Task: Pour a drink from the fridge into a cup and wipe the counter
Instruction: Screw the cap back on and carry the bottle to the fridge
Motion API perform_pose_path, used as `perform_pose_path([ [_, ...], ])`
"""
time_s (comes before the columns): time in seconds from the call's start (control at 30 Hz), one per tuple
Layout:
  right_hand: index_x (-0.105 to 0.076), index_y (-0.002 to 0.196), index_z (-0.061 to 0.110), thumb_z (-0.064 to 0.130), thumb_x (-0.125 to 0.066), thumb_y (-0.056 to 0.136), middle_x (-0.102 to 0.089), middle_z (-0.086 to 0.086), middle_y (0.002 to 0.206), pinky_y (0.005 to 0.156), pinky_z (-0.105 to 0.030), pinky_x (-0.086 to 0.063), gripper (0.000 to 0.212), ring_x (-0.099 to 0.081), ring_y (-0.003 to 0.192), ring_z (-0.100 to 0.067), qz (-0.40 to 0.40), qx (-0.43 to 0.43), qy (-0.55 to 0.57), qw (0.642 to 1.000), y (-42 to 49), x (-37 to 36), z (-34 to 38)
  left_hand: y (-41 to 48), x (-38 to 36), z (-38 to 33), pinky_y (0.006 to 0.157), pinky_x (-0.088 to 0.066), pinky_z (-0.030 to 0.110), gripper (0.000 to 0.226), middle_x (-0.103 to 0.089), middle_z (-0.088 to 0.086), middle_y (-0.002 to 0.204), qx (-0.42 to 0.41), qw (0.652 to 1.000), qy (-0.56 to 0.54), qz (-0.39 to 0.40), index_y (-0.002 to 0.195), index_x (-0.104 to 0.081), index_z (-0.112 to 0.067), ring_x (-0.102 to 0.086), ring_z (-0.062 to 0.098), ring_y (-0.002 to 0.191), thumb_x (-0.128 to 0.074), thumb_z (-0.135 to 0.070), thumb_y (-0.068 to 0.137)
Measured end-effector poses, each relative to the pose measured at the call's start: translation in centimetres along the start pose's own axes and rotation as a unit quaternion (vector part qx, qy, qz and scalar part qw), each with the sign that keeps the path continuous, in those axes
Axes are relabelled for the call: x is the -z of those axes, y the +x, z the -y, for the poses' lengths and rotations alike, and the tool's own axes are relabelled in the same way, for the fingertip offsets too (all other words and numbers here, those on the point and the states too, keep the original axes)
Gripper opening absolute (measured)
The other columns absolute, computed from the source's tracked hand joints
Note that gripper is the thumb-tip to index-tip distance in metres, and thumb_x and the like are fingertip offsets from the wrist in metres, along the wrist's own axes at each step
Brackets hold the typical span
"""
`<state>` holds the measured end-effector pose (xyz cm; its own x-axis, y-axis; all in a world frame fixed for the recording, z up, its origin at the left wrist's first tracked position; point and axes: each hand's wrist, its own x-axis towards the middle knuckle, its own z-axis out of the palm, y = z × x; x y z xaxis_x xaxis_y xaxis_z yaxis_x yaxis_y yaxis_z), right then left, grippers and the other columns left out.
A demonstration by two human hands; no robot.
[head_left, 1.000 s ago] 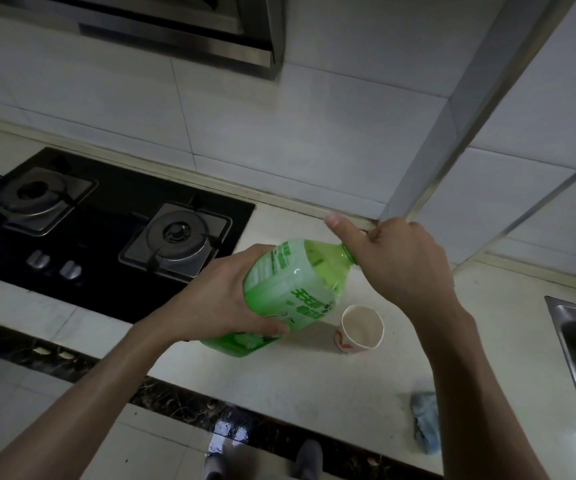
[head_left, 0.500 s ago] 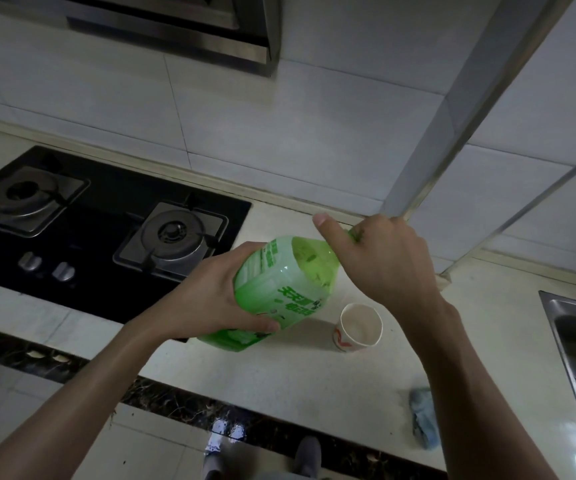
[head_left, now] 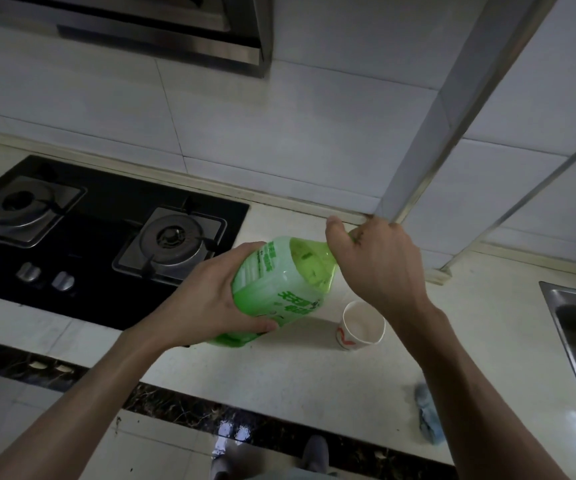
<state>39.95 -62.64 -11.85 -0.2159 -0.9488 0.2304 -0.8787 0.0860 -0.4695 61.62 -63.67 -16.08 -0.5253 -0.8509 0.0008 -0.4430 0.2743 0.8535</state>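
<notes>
Both grip the tilted bottle (head_left: 279, 289), left hand (head_left: 207, 299) its body, right hand (head_left: 376, 271) its neck; drink may slosh past the cup (head_left: 362, 327).

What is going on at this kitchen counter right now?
A person's left hand grips the body of a tilted green bottle, and the right hand is closed round its cap end. A paper cup stands upright on the counter beside it, apparently empty. A blue cloth lies near the counter's front edge.
</notes>
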Motion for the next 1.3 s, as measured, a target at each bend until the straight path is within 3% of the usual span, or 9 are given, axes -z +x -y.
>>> perform_pose_path([
  [0.3, -0.018, 0.043, 0.015, 0.054, -0.037, 0.089, -0.010, 0.007, 0.036, 0.046, -0.022, -0.012, 0.063, -0.013, 0.034, -0.010, -0.048, 0.141, -0.071, 0.986, -0.3, 1.3, 0.6, 0.4, 1.7, 0.4, 0.088, -0.057, 0.034, 0.088, -0.064, -0.013, 0.118, 0.020, 0.993, -0.057, 0.106, 0.132, -0.046, -0.040, -0.064, 0.007, 0.108, -0.092, -0.021, 0.059],
  [0.43, -0.021, 0.041, 0.013, 0.043, -0.038, 0.085, -0.014, 0.004, 0.037, 0.045, -0.025, -0.021, 0.057, -0.019, 0.036, -0.016, -0.033, 0.087, -0.040, 0.995, -0.1, -0.3, 0.3, 0.2, 0.7, 1.0, 0.085, -0.057, 0.030, 0.085, -0.064, -0.015, 0.115, 0.007, 0.997, -0.046, 0.062, 0.130, -0.049, -0.037, -0.064, 0.005, 0.106, -0.093, -0.023, 0.058],
  [0.53, -0.029, 0.045, 0.010, 0.037, -0.041, 0.088, -0.031, -0.004, 0.046, 0.053, -0.031, -0.034, 0.052, -0.032, 0.047, -0.024, 0.003, -0.009, -0.030, 0.999, 0.3, -1.2, 0.0, 0.0, -1.1, 1.8, 0.083, -0.052, 0.027, 0.085, -0.062, -0.022, 0.112, -0.005, 1.000, 0.018, 0.003, 0.129, -0.048, -0.039, -0.060, -0.003, 0.103, -0.092, -0.035, 0.057],
  [0.63, -0.033, 0.047, 0.011, 0.035, -0.042, 0.089, -0.040, -0.008, 0.055, 0.058, -0.032, -0.037, 0.049, -0.040, 0.056, -0.028, 0.027, -0.058, -0.028, 0.998, 0.1, -2.1, -0.5, -0.2, -2.2, 2.8, 0.085, -0.050, 0.031, 0.091, -0.056, -0.020, 0.116, -0.004, 0.995, 0.091, -0.039, 0.134, -0.042, -0.037, -0.055, -0.001, 0.104, -0.088, -0.048, 0.056],
  [0.73, -0.030, 0.045, 0.011, 0.038, -0.043, 0.089, -0.032, -0.004, 0.047, 0.055, -0.031, -0.034, 0.054, -0.032, 0.048, -0.024, 0.025, -0.037, -0.023, 0.999, -0.6, -2.1, -0.7, -0.4, -1.9, 3.0, 0.087, -0.051, 0.036, 0.093, -0.054, -0.018, 0.117, -0.009, 0.995, 0.097, -0.037, 0.134, -0.040, -0.038, -0.053, 0.001, 0.105, -0.087, -0.051, 0.055],
  [0.87, -0.032, 0.046, 0.013, 0.056, -0.035, 0.094, -0.028, 0.002, 0.040, 0.047, -0.026, -0.024, 0.065, -0.030, 0.039, -0.017, 0.005, 0.103, -0.114, 0.988, -1.1, -1.0, -0.6, -0.5, -0.4, 2.7, 0.091, -0.053, 0.038, 0.089, -0.060, -0.020, 0.118, -0.013, 1.000, 0.009, 0.010, 0.133, -0.047, -0.037, -0.058, 0.001, 0.110, -0.092, -0.036, 0.056],
  [0.97, -0.025, 0.044, 0.015, 0.053, -0.027, 0.091, -0.020, 0.005, 0.037, 0.047, -0.024, -0.018, 0.060, -0.022, 0.035, -0.014, -0.001, 0.161, -0.110, 0.981, -1.4, -1.1, -0.3, -1.0, 0.2, 2.9, 0.092, -0.054, 0.039, 0.090, -0.062, -0.016, 0.120, -0.007, 0.998, -0.027, 0.058, 0.133, -0.047, -0.037, -0.059, 0.005, 0.113, -0.093, -0.029, 0.057],
  [1.1, -0.014, 0.041, 0.017, 0.040, -0.028, 0.084, -0.010, 0.006, 0.036, 0.047, -0.025, -0.022, 0.051, -0.015, 0.035, -0.017, -0.029, 0.131, -0.064, 0.989, -1.9, -2.6, 0.4, -1.9, 0.1, 3.6, 0.091, -0.055, 0.040, 0.088, -0.063, -0.014, 0.119, 0.006, 0.996, -0.065, 0.065, 0.132, -0.048, -0.038, -0.061, 0.006, 0.111, -0.093, -0.025, 0.058],
  [1.3, -0.025, 0.042, 0.012, 0.038, -0.030, 0.078, -0.021, -0.001, 0.040, 0.047, -0.028, -0.026, 0.045, -0.022, 0.040, -0.018, 0.015, 0.045, -0.078, 0.996, -1.6, -3.5, 1.6, -2.8, -1.3, 4.7, 0.085, -0.053, 0.032, 0.088, -0.061, -0.020, 0.114, 0.015, 1.000, -0.019, 0.004, 0.132, -0.044, -0.040, -0.058, -0.002, 0.104, -0.092, -0.035, 0.058],
])
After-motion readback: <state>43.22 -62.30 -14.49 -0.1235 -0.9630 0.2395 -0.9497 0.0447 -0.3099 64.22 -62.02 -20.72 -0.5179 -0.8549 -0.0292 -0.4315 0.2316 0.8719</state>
